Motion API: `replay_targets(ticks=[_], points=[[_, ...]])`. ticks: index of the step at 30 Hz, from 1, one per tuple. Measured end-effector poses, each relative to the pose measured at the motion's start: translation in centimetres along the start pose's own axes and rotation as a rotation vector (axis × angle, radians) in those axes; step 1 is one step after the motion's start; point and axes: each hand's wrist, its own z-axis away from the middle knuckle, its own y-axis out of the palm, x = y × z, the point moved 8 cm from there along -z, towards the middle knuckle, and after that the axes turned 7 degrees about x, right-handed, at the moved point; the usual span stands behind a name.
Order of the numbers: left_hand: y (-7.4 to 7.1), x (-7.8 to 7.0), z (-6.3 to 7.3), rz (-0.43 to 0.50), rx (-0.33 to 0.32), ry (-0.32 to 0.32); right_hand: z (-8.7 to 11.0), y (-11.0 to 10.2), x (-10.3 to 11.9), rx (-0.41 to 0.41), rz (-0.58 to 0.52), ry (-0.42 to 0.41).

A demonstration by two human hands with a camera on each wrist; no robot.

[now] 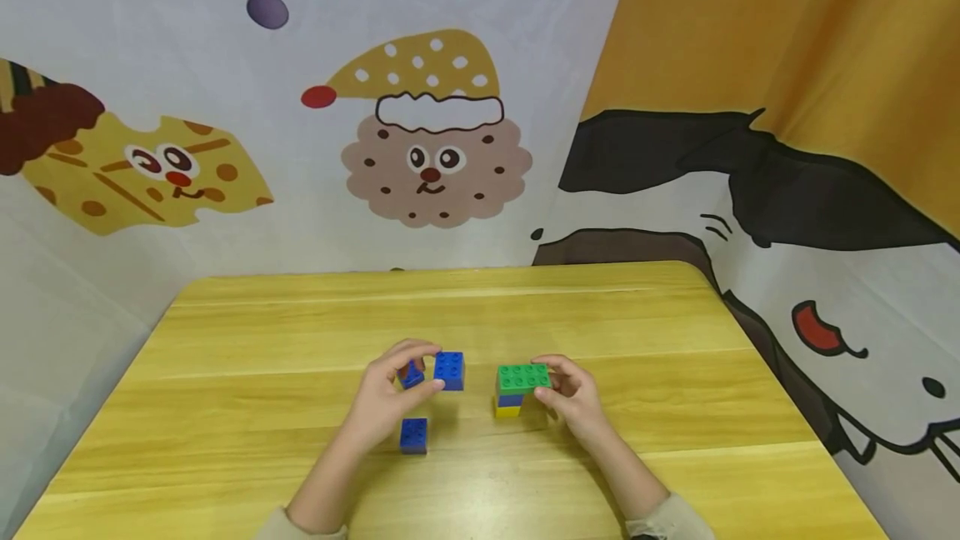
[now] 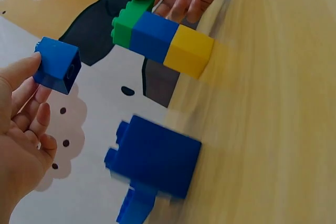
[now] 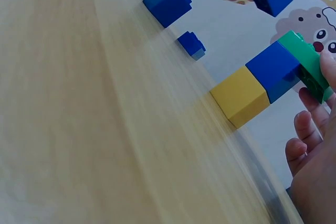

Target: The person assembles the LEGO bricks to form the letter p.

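Between thumb and fingers, my left hand (image 1: 384,394) pinches a blue toy brick (image 1: 450,371) held above the table. To its right stands a stack with a yellow brick (image 3: 240,97) at the bottom, a blue brick (image 3: 274,72) in the middle and a longer green brick (image 1: 523,377) on top. The green brick overhangs the stack toward my right hand (image 1: 573,398), whose thumb and fingers grip its overhanging end. In the left wrist view, the pinched blue brick (image 2: 56,65) is tilted and apart from the stack.
A loose blue brick (image 1: 414,436) lies on the wooden table (image 1: 225,415), nearer the front. Another small blue brick (image 1: 412,375) sits behind my left fingers, partly hidden. A cartoon-printed cloth (image 1: 300,215) hangs along the table's back edge.
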Motion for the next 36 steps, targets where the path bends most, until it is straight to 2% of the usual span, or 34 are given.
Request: replay_targets(ticks=[7, 16, 19, 26, 31, 36], points=[[0.9, -1.4, -0.8, 0.008, -0.006, 0.038, 0.0, -0.1, 0.4, -0.009, 0.029, -0.012], [2.3, -1.9, -1.7, 0.028, -0.011, 0.004, -0.1, -0.3, 1.0, -0.013, 0.119, -0.027], [2.7, -1.8, -1.9, 0.043, -0.005, -0.018, -0.2, -0.4, 1.1, -0.004, 0.14, -0.034], [3.8, 1.3, -2.6, 0.07, -0.026, 0.053, -0.3, -0.4, 1.2, 0.022, 0.168, -0.053], [4.4, 1.4, -2.8, 0.063, -0.016, 0.028, -0.4, -0.4, 1.3, 0.029, 0.166, -0.044], [4.9, 1.2, -3.1, 0.069, -0.009, 0.036, -0.4, -0.6, 1.1, 0.024, 0.162, -0.014]])
